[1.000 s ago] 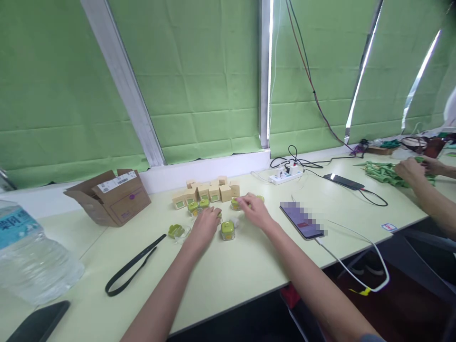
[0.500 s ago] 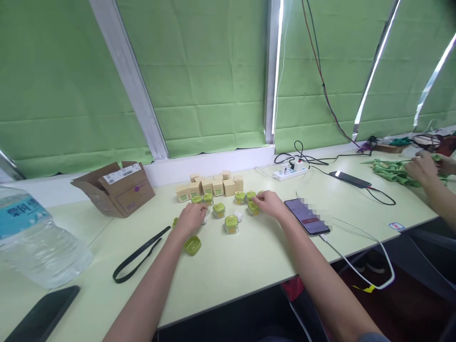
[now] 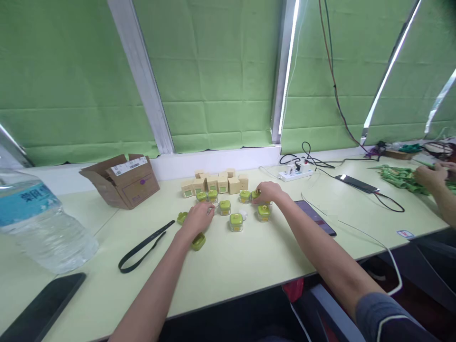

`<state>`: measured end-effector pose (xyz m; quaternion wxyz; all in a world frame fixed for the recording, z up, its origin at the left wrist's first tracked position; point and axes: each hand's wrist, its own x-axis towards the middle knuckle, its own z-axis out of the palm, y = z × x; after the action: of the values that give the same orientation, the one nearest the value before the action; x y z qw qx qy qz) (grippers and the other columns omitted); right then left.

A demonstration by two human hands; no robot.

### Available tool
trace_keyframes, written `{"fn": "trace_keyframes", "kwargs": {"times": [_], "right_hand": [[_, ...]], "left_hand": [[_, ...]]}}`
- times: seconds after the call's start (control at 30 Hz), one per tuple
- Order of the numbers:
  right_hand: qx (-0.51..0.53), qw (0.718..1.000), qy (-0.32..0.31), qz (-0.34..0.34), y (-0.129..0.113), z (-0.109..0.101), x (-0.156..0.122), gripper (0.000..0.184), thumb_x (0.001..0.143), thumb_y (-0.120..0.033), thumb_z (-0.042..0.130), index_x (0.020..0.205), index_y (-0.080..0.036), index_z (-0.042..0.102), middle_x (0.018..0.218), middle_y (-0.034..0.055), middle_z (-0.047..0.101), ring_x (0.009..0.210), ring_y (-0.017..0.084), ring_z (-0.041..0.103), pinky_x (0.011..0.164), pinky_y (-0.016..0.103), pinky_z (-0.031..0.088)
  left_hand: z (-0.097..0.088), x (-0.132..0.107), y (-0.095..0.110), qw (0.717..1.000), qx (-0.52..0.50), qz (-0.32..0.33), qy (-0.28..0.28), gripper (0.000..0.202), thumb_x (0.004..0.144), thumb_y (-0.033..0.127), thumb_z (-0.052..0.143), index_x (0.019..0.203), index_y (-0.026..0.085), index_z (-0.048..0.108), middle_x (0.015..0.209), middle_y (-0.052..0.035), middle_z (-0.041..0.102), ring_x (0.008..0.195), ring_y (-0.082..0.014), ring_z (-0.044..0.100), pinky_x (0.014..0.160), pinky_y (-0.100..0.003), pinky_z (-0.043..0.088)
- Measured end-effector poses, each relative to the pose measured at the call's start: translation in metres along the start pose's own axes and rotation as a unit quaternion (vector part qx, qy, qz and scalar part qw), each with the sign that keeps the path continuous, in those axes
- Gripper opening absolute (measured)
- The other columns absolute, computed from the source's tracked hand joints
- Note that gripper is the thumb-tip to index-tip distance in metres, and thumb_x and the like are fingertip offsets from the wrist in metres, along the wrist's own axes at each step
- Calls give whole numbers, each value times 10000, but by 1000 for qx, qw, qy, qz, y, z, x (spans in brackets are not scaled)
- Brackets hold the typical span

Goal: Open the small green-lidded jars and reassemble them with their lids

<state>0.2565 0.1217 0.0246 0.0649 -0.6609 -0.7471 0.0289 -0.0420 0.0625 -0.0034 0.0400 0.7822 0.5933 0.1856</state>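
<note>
Several small clear jars with green lids (image 3: 236, 222) stand in the middle of the pale table (image 3: 249, 266), in front of a cluster of small tan boxes (image 3: 215, 182). My left hand (image 3: 198, 219) rests with curled fingers among the left jars; what it holds is hidden. A loose green lid (image 3: 198, 242) lies just below it, another green lid (image 3: 182, 217) to its left. My right hand (image 3: 268, 192) is closed over a jar at the right of the group, above another jar (image 3: 263, 212).
An open cardboard box (image 3: 123, 180) sits at the back left, a water bottle (image 3: 39, 221) and a dark phone (image 3: 39, 313) at the near left, a black strap (image 3: 144, 245) beside them. A phone (image 3: 315, 217), power strip (image 3: 295, 175) and cables lie right. Another person's hands (image 3: 429, 176) handle green items.
The view has shifted up and left. My right hand moved back toward the far jars, leaving a jar standing in front of it. My left hand stays among the left jars.
</note>
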Motion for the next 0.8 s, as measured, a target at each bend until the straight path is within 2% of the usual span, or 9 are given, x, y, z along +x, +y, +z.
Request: {"fn": "trace_keyframes", "kwargs": {"times": [0.1,0.23,0.33,0.4,0.53,0.6,0.63,0.7,0.8], "right_hand": [[10,999,-26,-19,8,-2,7,550,648,-649,746,953,-191,737,946,115,719,877,262,640,663,293,405],[176,977,-27,-120,21,-9,-5,559,720,-699,660,835,-155,717,745,47,639,668,166,543,592,273,340],[323,925,-53,-195,16,-14,-19,570,749,-696,635,842,-139,707,704,15,577,600,121,445,563,262,302],[398,887,-66,-224,3,-14,-27,558,745,-673,659,851,-127,700,683,6,551,597,116,426,564,257,305],[502,815,-85,-278,-33,-4,-35,512,743,-597,722,961,-133,710,810,37,635,703,149,523,655,272,402],[541,783,-92,-294,-49,4,-38,541,725,-555,763,1085,-155,700,883,48,660,772,173,569,714,291,443],[552,773,-92,-299,-56,8,-39,580,716,-536,779,1153,-168,682,903,47,660,798,181,577,736,299,453],[559,769,-78,-300,-65,15,-43,661,702,-511,800,1257,-188,641,921,39,646,810,180,567,754,305,455],[514,812,-7,-275,-72,21,-52,661,740,-528,766,1302,-207,628,919,30,602,764,157,503,731,300,426]], "left_hand": [[1,-3,-2,1000,-12,0,23,371,930,300,406,1156,217,687,1245,-92,683,1176,-294,604,999,-449,461],[-4,-4,-4,992,-56,23,113,334,932,262,415,1137,225,676,1242,-67,683,1186,-269,599,1048,-446,438],[-10,-6,3,978,-115,57,166,292,941,275,439,1119,226,665,1202,-64,689,1169,-249,602,1046,-438,443],[-12,-12,13,969,-162,90,164,285,949,334,478,1163,234,638,1190,-61,681,1125,-235,617,1007,-427,472],[-9,-25,37,956,-221,155,118,563,861,464,655,1364,268,497,1274,-81,617,1055,-222,634,946,-404,508],[-5,-29,45,952,-227,153,134,682,820,467,708,1416,269,442,1316,-104,586,1062,-232,633,955,-412,504],[-3,-31,47,950,-228,150,150,660,825,452,708,1406,263,457,1310,-106,588,1087,-240,623,959,-412,502],[0,-32,46,946,-226,151,178,549,854,394,687,1355,254,512,1270,-99,609,1112,-240,611,957,-404,505],[-1,-33,39,940,-214,168,205,467,852,298,691,1299,252,562,1213,-86,627,1099,-231,611,948,-407,517]]}}
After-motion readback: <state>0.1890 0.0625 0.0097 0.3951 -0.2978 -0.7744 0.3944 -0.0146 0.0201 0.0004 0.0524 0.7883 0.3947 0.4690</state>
